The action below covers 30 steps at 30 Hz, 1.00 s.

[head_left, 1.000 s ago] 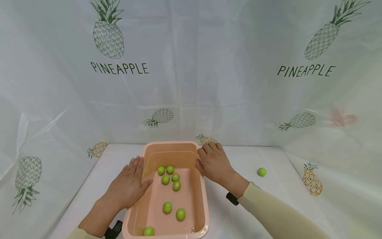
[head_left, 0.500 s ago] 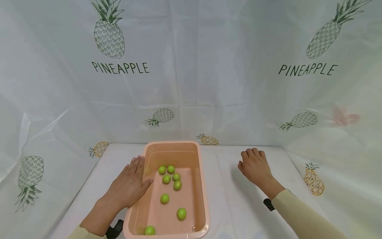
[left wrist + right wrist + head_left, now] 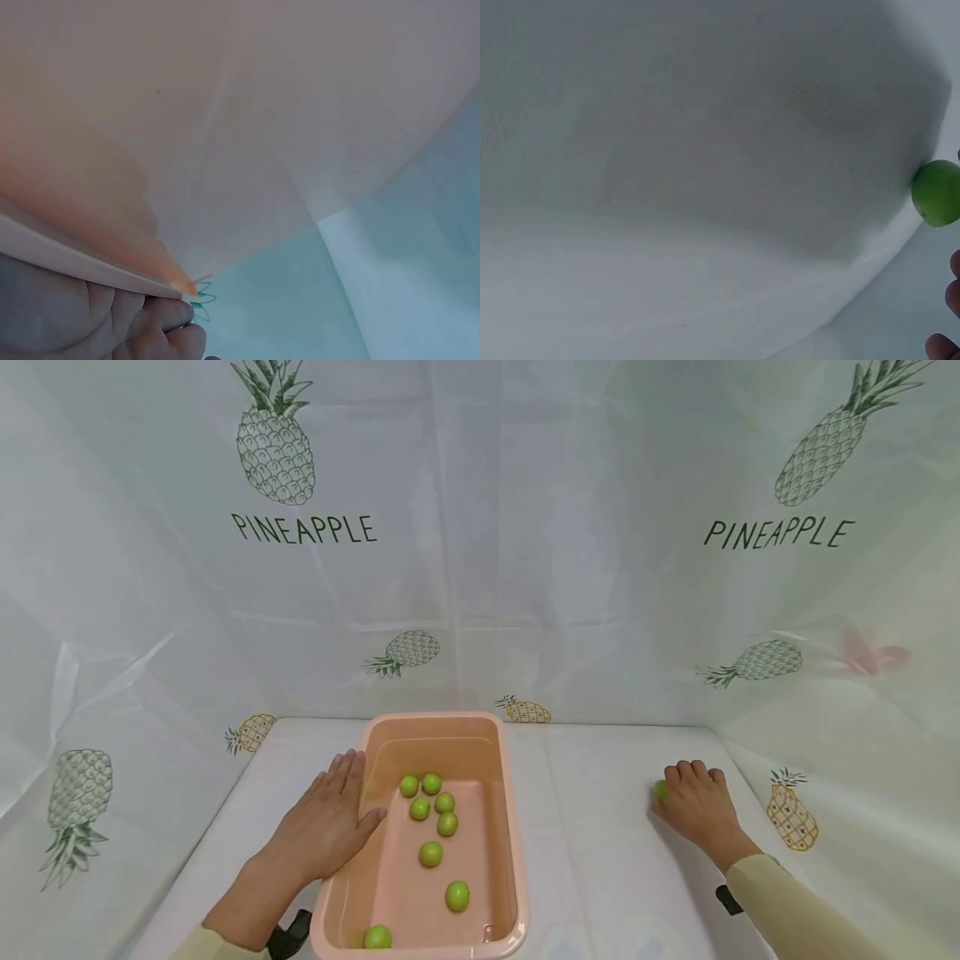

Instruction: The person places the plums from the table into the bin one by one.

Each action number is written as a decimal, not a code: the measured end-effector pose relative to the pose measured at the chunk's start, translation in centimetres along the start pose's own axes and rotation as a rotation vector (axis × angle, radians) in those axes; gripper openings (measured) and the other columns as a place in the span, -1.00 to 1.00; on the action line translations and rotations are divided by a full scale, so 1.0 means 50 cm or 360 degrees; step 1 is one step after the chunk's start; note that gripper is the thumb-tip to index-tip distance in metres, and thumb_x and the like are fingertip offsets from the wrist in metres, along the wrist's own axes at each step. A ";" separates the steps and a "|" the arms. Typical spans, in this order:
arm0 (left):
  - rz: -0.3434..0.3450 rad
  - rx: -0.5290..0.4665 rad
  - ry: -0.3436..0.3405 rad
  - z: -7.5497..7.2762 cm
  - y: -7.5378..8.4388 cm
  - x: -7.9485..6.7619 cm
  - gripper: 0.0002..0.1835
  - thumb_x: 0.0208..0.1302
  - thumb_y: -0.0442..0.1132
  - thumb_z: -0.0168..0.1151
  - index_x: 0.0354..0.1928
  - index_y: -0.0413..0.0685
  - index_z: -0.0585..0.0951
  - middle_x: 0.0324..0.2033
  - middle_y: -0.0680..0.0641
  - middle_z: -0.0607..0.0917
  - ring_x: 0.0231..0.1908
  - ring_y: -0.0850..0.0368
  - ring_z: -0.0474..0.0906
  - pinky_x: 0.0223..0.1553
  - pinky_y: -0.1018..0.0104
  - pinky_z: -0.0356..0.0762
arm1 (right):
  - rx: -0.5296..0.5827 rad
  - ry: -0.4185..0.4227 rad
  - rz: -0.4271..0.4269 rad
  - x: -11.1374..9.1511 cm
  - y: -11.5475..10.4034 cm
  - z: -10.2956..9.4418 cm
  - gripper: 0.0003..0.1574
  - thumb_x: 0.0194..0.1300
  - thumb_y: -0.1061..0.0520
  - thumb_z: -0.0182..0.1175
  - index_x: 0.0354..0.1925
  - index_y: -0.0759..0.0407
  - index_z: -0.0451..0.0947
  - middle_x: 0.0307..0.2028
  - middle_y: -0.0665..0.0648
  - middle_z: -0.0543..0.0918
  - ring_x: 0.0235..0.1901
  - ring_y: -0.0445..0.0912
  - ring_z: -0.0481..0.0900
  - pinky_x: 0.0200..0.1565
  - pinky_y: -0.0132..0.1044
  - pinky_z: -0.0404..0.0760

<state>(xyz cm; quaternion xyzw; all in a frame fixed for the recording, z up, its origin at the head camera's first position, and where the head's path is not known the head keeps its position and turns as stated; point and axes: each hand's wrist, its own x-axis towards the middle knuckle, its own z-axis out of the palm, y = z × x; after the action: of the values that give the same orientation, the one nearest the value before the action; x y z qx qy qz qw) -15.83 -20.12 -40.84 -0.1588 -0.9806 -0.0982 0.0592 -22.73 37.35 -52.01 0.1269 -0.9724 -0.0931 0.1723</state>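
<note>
A peach-coloured plastic basin (image 3: 512,860) stands on the white table, with several small round green fruits inside, one of them a fruit (image 3: 457,896) near the front. My left hand (image 3: 318,822) rests along the basin's left rim, its fingers straight and the thumb over the edge. In the left wrist view the fingers (image 3: 169,315) lie against the outside of the rim. At the far right, my right hand (image 3: 697,802) is over a lone green fruit (image 3: 660,790). The right wrist view shows that fruit (image 3: 937,193) on the table, a gap between it and the lower fingertips (image 3: 954,296).
Behind the table (image 3: 577,827) and at its sides hangs a white sheet (image 3: 555,568) printed with pineapples. White table surface lies between the basin and my right hand.
My right hand has left the basin's right rim and moved right, down to the lone fruit. One fruit inside the basin has rolled a little. My left hand stays put.
</note>
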 end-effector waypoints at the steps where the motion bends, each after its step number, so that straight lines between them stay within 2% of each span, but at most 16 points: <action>1: -0.0002 0.0000 0.0000 0.000 0.000 0.000 -0.07 0.52 0.04 0.22 0.56 -0.56 0.12 0.55 -0.52 0.21 0.56 -0.46 0.15 0.50 -0.35 0.24 | 0.0005 -0.0013 0.0005 -0.002 0.002 0.004 -0.51 0.25 -0.04 0.39 -0.25 0.33 0.43 -0.36 0.19 0.43 -0.23 0.21 0.42 -0.15 0.20 0.46; 6: -0.0005 0.0000 -0.0008 0.001 -0.001 0.001 -0.07 0.53 0.04 0.21 0.57 -0.55 0.11 0.55 -0.51 0.21 0.56 -0.45 0.14 0.50 -0.35 0.23 | 0.0008 0.0002 -0.0016 -0.008 0.007 0.020 -0.51 0.23 -0.01 0.41 -0.19 0.35 0.47 -0.34 0.21 0.48 -0.21 0.22 0.45 -0.13 0.22 0.48; 15: 0.0004 0.0010 -0.0008 -0.002 0.000 0.001 -0.09 0.53 0.03 0.21 0.56 -0.57 0.13 0.55 -0.52 0.22 0.56 -0.46 0.15 0.49 -0.35 0.25 | 0.0031 0.0071 -0.0018 -0.005 0.011 0.041 -0.59 0.18 0.05 0.39 -0.29 0.31 0.43 -0.42 0.16 0.41 -0.29 0.17 0.42 -0.23 0.14 0.45; 18: 0.0011 0.0019 -0.0006 -0.002 0.000 0.001 -0.09 0.53 0.03 0.21 0.55 -0.57 0.13 0.54 -0.52 0.22 0.55 -0.46 0.16 0.49 -0.35 0.26 | 0.0059 0.0052 0.0016 -0.002 0.010 0.043 -0.60 0.18 0.04 0.38 -0.32 0.30 0.42 -0.43 0.15 0.41 -0.30 0.16 0.41 -0.23 0.14 0.44; 23: 0.0017 0.0032 0.0002 -0.002 0.000 0.002 -0.09 0.52 0.03 0.22 0.55 -0.57 0.14 0.54 -0.52 0.23 0.55 -0.46 0.17 0.48 -0.35 0.27 | 0.0092 -0.0029 0.0092 0.011 -0.004 0.035 -0.57 0.20 -0.01 0.36 -0.40 0.21 0.34 -0.46 0.10 0.36 -0.34 0.10 0.36 -0.22 0.09 0.41; 30: 0.0005 0.0106 -0.0007 -0.003 -0.001 0.003 -0.09 0.52 0.06 0.21 0.56 -0.54 0.16 0.54 -0.50 0.23 0.56 -0.45 0.15 0.49 -0.36 0.25 | 0.0134 0.0066 0.0056 0.045 -0.045 0.008 -0.49 0.19 -0.10 0.40 -0.39 0.21 0.35 -0.47 0.10 0.34 -0.34 0.11 0.37 -0.20 0.11 0.42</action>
<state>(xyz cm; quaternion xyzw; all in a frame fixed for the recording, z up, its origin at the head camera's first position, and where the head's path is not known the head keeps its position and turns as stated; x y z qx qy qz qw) -15.99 -20.17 -40.68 -0.1585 -0.9832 -0.0650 0.0625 -24.45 34.64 -52.19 0.1189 -0.9738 -0.0465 0.1884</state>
